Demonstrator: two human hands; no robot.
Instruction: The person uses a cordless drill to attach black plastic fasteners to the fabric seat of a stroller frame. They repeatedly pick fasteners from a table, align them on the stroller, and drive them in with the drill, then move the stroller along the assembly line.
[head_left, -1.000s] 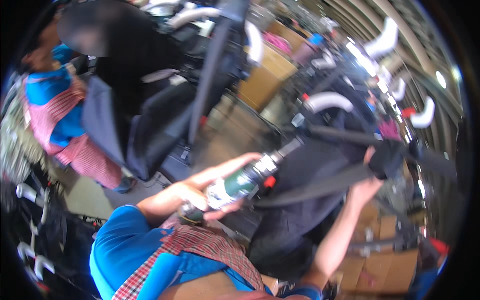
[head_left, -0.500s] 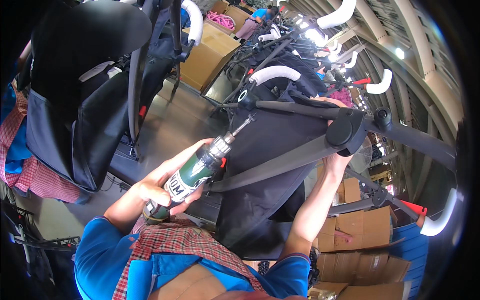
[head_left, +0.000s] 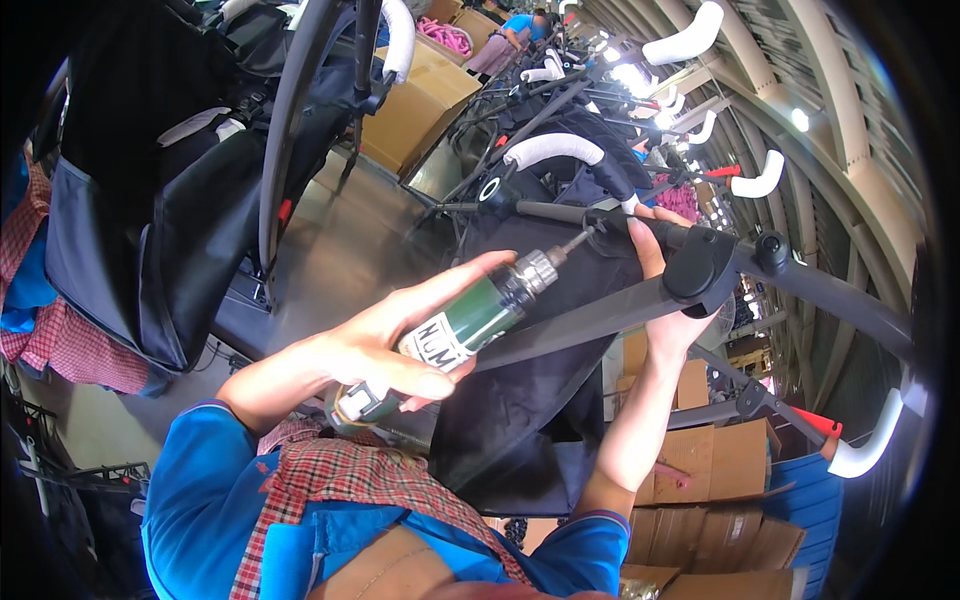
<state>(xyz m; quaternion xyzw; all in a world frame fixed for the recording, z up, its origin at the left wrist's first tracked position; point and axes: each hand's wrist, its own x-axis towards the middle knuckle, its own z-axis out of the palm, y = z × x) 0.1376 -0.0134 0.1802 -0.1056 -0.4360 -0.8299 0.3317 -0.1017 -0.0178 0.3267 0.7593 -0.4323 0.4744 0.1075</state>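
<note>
My left hand (head_left: 375, 350) is wrapped round a green cylindrical power screwdriver (head_left: 485, 312), tilted up and to the right. The tip of its bit meets, or nearly meets, a small dark piece on the upper tube of a stroller frame (head_left: 580, 322); contact is hard to tell. Up at that same tube my right hand (head_left: 648, 250) grips, thumb in front and fingers behind, beside the bit tip. A black hinge joint (head_left: 697, 268) sits right next to this hand. Black stroller fabric (head_left: 530, 400) hangs below the tubes.
Another black stroller (head_left: 150, 230) stands at the left, with a person's checked cloth (head_left: 95, 330) beyond it. A cardboard box (head_left: 415, 105) lies ahead, and more cartons (head_left: 710, 465) are at the lower right. White curved handles (head_left: 685, 35) stick out at the upper right.
My left hand has carried the screwdriver up and to the right, bringing its bit to the upper tube. The thumb of my right hand now shows in front of that tube.
</note>
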